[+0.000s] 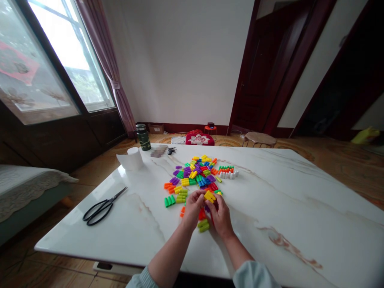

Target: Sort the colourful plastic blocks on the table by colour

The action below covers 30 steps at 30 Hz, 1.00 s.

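Observation:
A yellow plastic building block [209, 196] made of joined tubes is held up between the fingers of both hands. My left hand [194, 208] pinches it from the left, and my right hand [220, 214] grips it from the right. Beyond and beneath my hands spreads a loose pile of similar blocks in purple, green, red, blue and orange. A lime-green block [203, 225] lies just below my hands, and a green block [169, 201] rests to their left. Right of the pile, a joined group of white blocks [229, 175] stands beside orange and green ones.
Black-handled scissors [105, 206] lie on the left of the white marble-patterned table [288, 224]. Farther back are a paper roll [135, 158], a camouflage flask [143, 137], a blurred packet [159, 151] and keys [171, 151]. A round stool [260, 139] stands beyond the table.

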Tool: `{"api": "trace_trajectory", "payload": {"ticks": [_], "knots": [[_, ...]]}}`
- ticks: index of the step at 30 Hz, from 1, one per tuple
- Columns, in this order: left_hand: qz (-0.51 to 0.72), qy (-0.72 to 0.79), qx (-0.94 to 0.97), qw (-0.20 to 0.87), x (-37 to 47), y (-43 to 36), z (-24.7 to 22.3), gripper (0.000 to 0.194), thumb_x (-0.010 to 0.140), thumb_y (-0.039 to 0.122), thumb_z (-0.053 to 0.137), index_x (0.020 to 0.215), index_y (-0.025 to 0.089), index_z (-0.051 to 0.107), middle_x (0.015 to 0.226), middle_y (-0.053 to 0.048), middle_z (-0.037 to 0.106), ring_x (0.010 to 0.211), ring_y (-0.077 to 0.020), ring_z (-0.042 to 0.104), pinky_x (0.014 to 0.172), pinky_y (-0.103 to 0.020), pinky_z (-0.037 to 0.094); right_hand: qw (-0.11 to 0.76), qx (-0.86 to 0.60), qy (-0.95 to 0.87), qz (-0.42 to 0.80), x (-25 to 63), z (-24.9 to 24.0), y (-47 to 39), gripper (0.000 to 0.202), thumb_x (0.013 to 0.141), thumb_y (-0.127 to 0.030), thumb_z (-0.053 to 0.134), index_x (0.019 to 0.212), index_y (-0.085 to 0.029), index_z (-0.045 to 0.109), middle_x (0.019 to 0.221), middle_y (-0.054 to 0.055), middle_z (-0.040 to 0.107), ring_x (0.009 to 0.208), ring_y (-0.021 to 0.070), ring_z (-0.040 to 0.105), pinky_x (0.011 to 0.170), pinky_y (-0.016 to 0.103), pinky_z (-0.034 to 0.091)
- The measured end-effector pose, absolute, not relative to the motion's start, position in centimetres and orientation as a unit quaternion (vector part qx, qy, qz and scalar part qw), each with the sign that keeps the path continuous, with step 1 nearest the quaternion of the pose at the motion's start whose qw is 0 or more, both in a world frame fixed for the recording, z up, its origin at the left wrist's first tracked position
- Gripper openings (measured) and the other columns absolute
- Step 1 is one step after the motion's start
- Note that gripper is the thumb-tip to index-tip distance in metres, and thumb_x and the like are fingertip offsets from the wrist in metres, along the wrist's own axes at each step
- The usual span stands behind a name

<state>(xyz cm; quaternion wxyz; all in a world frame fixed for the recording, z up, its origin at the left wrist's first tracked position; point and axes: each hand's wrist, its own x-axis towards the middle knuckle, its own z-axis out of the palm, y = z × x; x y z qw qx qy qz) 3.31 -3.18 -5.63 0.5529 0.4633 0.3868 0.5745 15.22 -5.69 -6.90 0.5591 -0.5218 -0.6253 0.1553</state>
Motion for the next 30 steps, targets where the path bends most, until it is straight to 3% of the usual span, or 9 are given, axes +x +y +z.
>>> {"api": "trace_trajectory", "payload": {"ticks": [3, 6, 8, 11, 14, 22, 27, 30], "knots": [[0.568, 0.409, 0.509, 0.501, 2.5, -3.4, -5.1, 0.026, 0.081, 0.041, 0.067, 0.092, 0.018, 0.068, 0.088, -0.006, 0.07, 0.08, -0.0192, 0.067, 0.073, -0.033, 0.055, 0.56, -0.523, -0.62, 0.172, 15.2, -6.7, -6.0, 0.029, 0.089, -0.045, 0.055, 0.103, -0.02, 0.059, 0.085, 0.005, 0.068, 0.072, 0.0183, 0.064, 0.065, 0.032, 0.055], [0.521, 0.451, 0.66, 0.298, 1.3, -4.0, -4.4, 0.019, 0.088, 0.03, 0.057, 0.102, 0.022, 0.068, 0.105, -0.007, 0.069, 0.101, -0.0228, 0.062, 0.089, -0.04, 0.052, 0.562, -0.539, -0.609, 0.153, 15.2, -6.6, -6.2, 0.025, 0.09, -0.044, 0.053, 0.099, -0.021, 0.058, 0.077, 0.002, 0.066, 0.066, 0.0166, 0.061, 0.061, 0.029, 0.052], [0.442, 0.471, 0.749, 0.147, 0.4, -4.5, -4.3, 0.027, 0.09, 0.029, 0.055, 0.115, 0.025, 0.065, 0.12, -0.008, 0.065, 0.116, -0.0256, 0.056, 0.101, -0.047, 0.045, 0.565, -0.549, -0.604, 0.123, 15.3, -6.6, -6.1, 0.025, 0.089, -0.044, 0.055, 0.096, -0.02, 0.058, 0.078, 0.003, 0.066, 0.07, 0.0172, 0.062, 0.065, 0.029, 0.053], [0.324, 0.505, 0.798, 0.053, -0.6, -5.0, -4.8, 0.052, 0.084, 0.041, 0.063, 0.134, 0.027, 0.054, 0.144, -0.011, 0.049, 0.135, -0.0332, 0.04, 0.111, -0.057, 0.031, 0.575, -0.538, -0.609, 0.094, 15.5, -6.8, -5.9, 0.023, 0.086, -0.043, 0.06, 0.092, -0.02, 0.06, 0.085, 0.004, 0.068, 0.08, 0.0182, 0.065, 0.076, 0.031, 0.053], [0.256, 0.529, 0.808, 0.037, -1.1, -5.0, -5.5, 0.066, 0.08, 0.049, 0.065, 0.14, 0.029, 0.048, 0.146, -0.01, 0.047, 0.14, -0.035, 0.034, 0.115, -0.059, 0.025, 0.583, -0.541, -0.598, 0.099, 15.5, -7.1, -6.0, 0.024, 0.084, -0.043, 0.063, 0.09, -0.02, 0.062, 0.085, 0.004, 0.069, 0.078, 0.0177, 0.065, 0.076, 0.03, 0.053], [0.256, 0.542, 0.8, 0.017, -0.8, -4.8, -5.9, 0.059, 0.082, 0.042, 0.06, 0.139, 0.03, 0.049, 0.138, -0.008, 0.057, 0.136, -0.0329, 0.042, 0.114, -0.056, 0.028, 0.627, -0.612, -0.449, 0.175, 18.1, -7.3, -4.6, 0.038, 0.082, -0.054, 0.059, 0.092, -0.017, 0.063, 0.08, 0.005, 0.07, 0.066, 0.0175, 0.063, 0.061, 0.027, 0.051], [0.251, 0.544, 0.801, 0.007, -0.7, -4.8, -5.8, 0.059, 0.083, 0.043, 0.058, 0.14, 0.03, 0.049, 0.137, -0.008, 0.057, 0.135, -0.0336, 0.042, 0.114, -0.056, 0.028, 0.541, -0.664, -0.515, 0.049, 23.4, -6.2, 1.0, 0.034, 0.081, -0.043, 0.051, 0.086, -0.014, 0.067, 0.083, 0.01, 0.067, 0.072, 0.0195, 0.061, 0.071, 0.032, 0.05], [0.255, 0.541, 0.802, 0.0, -0.8, -4.8, -6.0, 0.059, 0.083, 0.043, 0.058, 0.14, 0.029, 0.049, 0.137, -0.008, 0.057, 0.135, -0.0336, 0.043, 0.113, -0.055, 0.03, 0.505, -0.67, -0.542, 0.044, 24.5, -6.2, 3.8, 0.026, 0.078, -0.035, 0.051, 0.081, -0.016, 0.069, 0.08, 0.01, 0.066, 0.069, 0.0199, 0.06, 0.069, 0.033, 0.05]]}}
